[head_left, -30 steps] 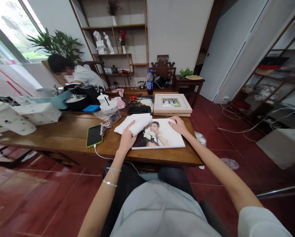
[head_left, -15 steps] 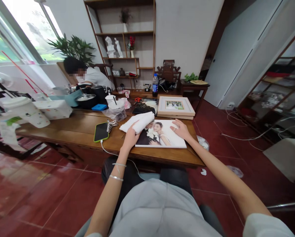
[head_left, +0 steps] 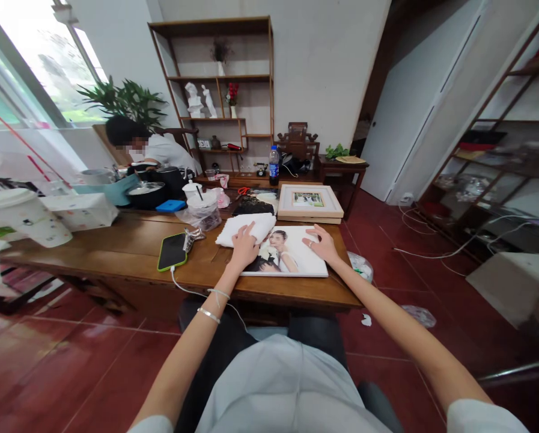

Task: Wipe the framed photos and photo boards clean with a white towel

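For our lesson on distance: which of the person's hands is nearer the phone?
Left. The left hand is on the white cloth, right of the phone; the right hand is farther right, on the photo panel.

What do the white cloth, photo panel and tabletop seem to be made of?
White cloth: soft, matte fabric, perhaps terry, judging by its uneven, fuzzy-looking edge.
Photo panel: apparently stiff board, lying flat with a smooth face and pale edge; whether acrylic, wood or card, I can't tell.
Tabletop: likely wood, brown and lightly glossy, with soft reflections.
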`<state>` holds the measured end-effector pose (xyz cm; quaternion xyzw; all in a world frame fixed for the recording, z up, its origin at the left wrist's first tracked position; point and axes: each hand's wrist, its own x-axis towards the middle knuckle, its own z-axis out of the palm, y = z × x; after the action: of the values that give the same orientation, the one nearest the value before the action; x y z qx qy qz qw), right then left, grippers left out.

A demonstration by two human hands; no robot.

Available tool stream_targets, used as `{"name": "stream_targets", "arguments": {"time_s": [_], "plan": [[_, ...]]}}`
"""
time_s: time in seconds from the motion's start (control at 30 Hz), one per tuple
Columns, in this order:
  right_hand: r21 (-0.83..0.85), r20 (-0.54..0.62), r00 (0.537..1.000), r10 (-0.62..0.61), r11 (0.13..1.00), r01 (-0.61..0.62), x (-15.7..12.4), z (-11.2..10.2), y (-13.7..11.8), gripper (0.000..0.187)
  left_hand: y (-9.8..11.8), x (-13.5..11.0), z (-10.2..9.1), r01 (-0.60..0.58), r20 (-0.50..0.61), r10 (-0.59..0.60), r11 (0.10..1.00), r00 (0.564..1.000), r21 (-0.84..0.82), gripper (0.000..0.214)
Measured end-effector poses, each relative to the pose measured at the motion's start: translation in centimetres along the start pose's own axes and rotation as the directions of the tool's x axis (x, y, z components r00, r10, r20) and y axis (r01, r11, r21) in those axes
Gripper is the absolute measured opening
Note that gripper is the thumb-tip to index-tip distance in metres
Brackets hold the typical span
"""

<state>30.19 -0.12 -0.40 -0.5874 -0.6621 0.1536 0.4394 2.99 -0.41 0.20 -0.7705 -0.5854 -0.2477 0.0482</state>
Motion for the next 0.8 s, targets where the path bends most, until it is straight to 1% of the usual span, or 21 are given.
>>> {"name": "stream_targets", "arguments": {"time_s": [0.07,0.17,0.4,0.5,0.6,0.7,0.8], "plan": [[0.017,-0.004,1.000,0.006,1.000,-0.006,-0.1,0.0,0.0,0.036,-0.1,-0.1,0.2,-0.017,0.021,0.017,1.000,1.000,0.022,0.029],[0.018,0.026,0.999,-0.021,1.000,0.020,-0.2,0.0,0.1,0.034,-0.4,-0.1,0.4,-0.033,0.029,0.032,0.999,0.999,0.032,0.028],[0.043,0.108,0.983,-0.150,0.988,0.146,-0.2,0.2,0.2,0.031,-0.7,-0.2,0.7,-0.055,-0.030,0.055,0.999,0.998,0.000,0.034],[0.011,0.095,0.980,-0.174,0.985,0.173,-0.1,0.1,0.3,0.031,-0.9,0.6,0.3,-0.100,-0.082,0.099,0.995,0.992,-0.004,0.035],[0.023,0.097,0.978,-0.187,0.982,0.185,0.0,-0.2,0.4,0.032,-1.1,1.9,-0.2,-0.129,-0.114,0.125,0.991,0.986,-0.029,0.031],[0.058,0.112,0.980,-0.165,0.986,0.159,-0.5,-0.7,0.5,0.031,-1.2,2.7,-0.3,-0.137,-0.104,0.132,0.990,0.986,-0.038,0.032],[0.071,0.114,0.979,-0.167,0.985,0.160,-1.6,-1.3,0.5,0.030,-0.9,2.6,0.2,-0.161,-0.071,0.159,0.987,0.985,-0.016,0.035]]}}
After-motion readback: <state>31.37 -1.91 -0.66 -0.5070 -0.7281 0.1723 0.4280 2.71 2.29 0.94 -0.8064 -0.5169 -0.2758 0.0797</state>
